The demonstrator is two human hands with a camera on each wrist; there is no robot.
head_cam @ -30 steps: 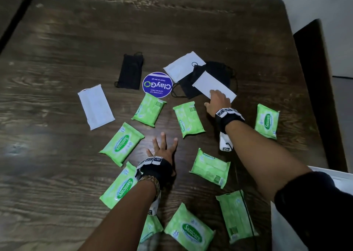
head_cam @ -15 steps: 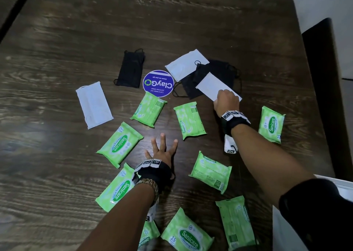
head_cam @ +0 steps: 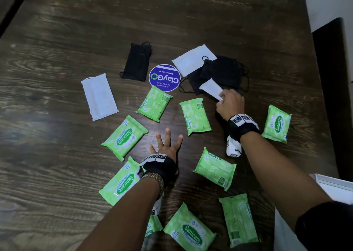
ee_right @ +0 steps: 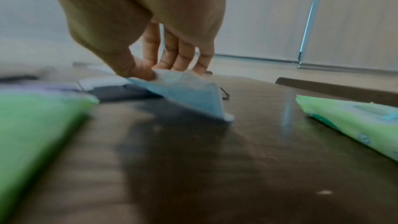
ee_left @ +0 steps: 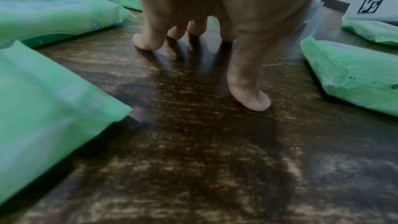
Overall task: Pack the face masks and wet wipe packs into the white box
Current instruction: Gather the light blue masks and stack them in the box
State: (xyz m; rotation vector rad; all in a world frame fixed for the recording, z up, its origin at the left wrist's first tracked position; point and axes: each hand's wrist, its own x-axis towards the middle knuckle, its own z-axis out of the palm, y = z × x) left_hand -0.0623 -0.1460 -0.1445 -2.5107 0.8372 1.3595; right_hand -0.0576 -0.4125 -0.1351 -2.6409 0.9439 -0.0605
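Where packs part, bare table [head_cam: 63, 155].

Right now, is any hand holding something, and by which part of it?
The right hand pinches a white face mask by its near corner, thumb against fingers. The left hand holds nothing; its spread fingers rest on the table.

I read "Sanicare" and "15" on the green packs [head_cam: 125, 137]; above them, the round blue sticker [head_cam: 164, 78] says "ClayGo".

White box [head_cam: 336, 185] cut off at edge (sleeve covers part).
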